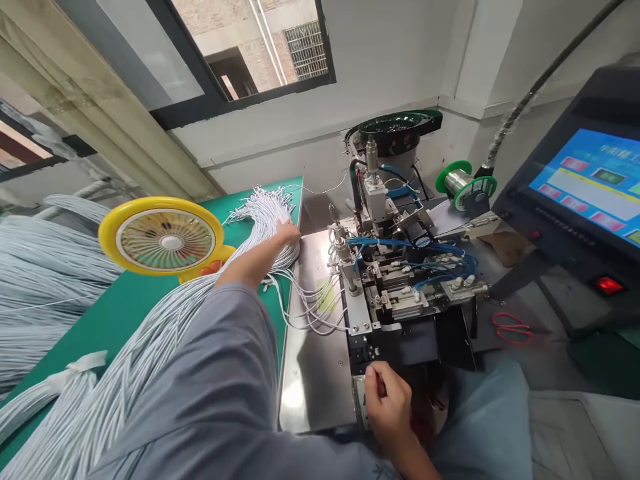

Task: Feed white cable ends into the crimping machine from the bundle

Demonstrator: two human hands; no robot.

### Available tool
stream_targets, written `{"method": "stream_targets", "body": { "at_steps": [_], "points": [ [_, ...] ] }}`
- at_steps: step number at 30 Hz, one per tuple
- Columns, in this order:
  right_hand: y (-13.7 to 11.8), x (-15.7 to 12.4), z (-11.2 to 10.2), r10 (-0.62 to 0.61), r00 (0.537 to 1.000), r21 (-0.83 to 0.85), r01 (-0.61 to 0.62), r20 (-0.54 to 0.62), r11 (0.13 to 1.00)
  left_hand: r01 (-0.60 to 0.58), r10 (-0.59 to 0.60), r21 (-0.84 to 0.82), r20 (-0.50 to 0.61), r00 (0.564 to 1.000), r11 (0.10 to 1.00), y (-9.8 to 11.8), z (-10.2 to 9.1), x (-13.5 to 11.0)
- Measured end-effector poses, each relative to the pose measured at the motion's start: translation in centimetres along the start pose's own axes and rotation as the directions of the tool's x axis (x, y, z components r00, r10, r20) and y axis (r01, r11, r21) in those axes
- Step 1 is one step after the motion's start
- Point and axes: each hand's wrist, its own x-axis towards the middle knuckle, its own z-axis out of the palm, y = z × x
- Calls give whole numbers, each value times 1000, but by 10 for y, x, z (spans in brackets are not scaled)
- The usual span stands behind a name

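My left hand (287, 235) is stretched out to the far end of a thick bundle of white cables (265, 213) on the green tabletop. Its fingers are curled at the bundle's right side and partly hidden. Several looped cables (313, 307) run from there across the metal plate (313, 373) to the front of a machine (385, 280) with blue air hoses. My right hand (389, 403) is closed low in front of the machine, thumb uppermost, beside a small box-like part (360, 400). What its fingers hold, if anything, is hidden.
A yellow fan (170, 243) stands left of my arm. More cables (45, 287) hang at the far left. Behind the machine is a round feeder bowl (395, 123); a wire spool (457, 181), a touchscreen (595, 183) and red-handled scissors (513, 328) are on the right.
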Motion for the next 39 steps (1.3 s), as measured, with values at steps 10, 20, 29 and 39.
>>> {"method": "stream_targets", "body": {
  "at_steps": [10,20,29,39],
  "points": [
    [-2,1,-4,-23,1000,47,23,-5,999,-63,68,209,-14,998,976,18,30,-52],
    [-3,3,-6,-11,1000,7,11,-12,1000,-44,53,206,-36,998,978,19,34,-57],
    [-2,3,-7,-27,999,17,28,-34,999,-41,46,68,-78,996,997,21,29,-86],
    [7,-4,-18,-6,999,-63,4,-43,998,31,-46,-154,-95,994,988,18,67,-377]
  ]
}}
